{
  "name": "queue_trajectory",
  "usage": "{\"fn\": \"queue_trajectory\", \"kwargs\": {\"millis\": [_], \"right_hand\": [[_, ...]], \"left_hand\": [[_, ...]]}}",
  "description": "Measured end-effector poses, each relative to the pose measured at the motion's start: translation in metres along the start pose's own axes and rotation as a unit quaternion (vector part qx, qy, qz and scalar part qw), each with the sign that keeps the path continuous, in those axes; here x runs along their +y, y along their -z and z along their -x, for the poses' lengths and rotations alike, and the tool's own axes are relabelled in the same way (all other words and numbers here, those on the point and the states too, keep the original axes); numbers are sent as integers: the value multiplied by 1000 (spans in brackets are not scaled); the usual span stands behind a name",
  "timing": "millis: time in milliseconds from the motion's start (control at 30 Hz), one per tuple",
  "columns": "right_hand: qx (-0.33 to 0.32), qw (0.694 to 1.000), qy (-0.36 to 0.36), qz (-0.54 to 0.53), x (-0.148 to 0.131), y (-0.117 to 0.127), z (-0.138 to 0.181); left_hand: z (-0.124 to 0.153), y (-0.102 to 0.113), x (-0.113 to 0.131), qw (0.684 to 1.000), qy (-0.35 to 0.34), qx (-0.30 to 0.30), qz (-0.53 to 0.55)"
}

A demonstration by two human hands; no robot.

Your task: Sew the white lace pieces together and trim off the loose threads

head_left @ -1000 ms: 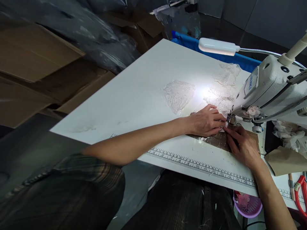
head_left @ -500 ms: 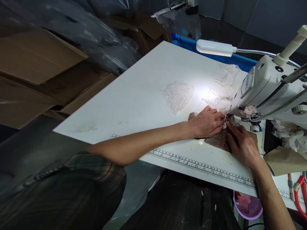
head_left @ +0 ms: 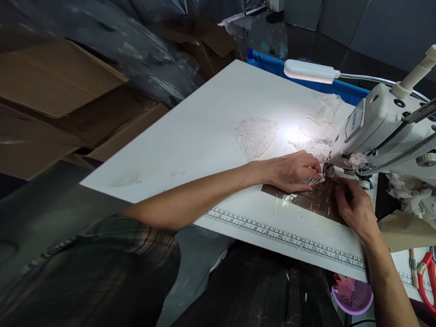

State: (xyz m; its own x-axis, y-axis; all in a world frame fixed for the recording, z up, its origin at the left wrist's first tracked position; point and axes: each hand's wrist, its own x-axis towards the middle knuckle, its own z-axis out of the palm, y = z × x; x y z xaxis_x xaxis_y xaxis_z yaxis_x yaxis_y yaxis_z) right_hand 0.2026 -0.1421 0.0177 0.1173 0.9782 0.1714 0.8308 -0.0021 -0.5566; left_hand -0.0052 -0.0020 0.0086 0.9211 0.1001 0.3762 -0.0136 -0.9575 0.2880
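Note:
My left hand lies beside the needle area of a white sewing machine. Its bent fingers press a small piece of white lace down against the machine bed. Part of that lace is hidden under the fingers and the presser foot. To the right of the foot is my right hand, its thumb and fingers curled together at the edge of the brown plate. Whatever its fingertips hold is too small to make out.
More lace pieces lie on the white table beyond my left hand. A lamp hangs above. At right are red-handled pliers and brown paper; a purple basket sits below the table edge.
My right hand has drawn away to the right from my left hand and the presser foot. My left hand has shifted slightly, and more of the lace and brown plate shows.

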Motion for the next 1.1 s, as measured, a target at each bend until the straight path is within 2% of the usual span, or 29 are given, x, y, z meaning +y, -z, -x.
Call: {"fn": "queue_trajectory", "kwargs": {"millis": [100,233,333,467,533,633,733,800,867,933,1100], "right_hand": [[4,1000,-5,2,0,-3,2],[-7,998,52,34,-3,-6,4],[-47,987,95,118,-9,-9,4],[-85,975,92,184,-12,-11,4],[-85,981,98,147,-9,-9,4],[-60,992,111,27,0,0,4],[48,997,60,-3,13,13,1],[140,989,20,44,22,19,-3],[189,978,3,91,33,21,-10],[183,974,2,130,43,18,-21],[85,974,2,212,52,12,-44]], "left_hand": [[-4,-4,-5,998,14,4,54],[-8,-10,-1,987,95,97,83],[-8,-10,2,981,109,136,82],[-7,-13,2,991,73,98,45],[-6,-14,2,997,46,65,-1],[-5,-15,4,997,22,38,-58],[-4,-13,6,996,30,30,-74],[-5,-13,6,996,25,27,-77],[-5,-14,6,997,17,27,-76],[-5,-16,3,997,18,23,-71],[-6,-19,-2,999,34,18,9]]}}
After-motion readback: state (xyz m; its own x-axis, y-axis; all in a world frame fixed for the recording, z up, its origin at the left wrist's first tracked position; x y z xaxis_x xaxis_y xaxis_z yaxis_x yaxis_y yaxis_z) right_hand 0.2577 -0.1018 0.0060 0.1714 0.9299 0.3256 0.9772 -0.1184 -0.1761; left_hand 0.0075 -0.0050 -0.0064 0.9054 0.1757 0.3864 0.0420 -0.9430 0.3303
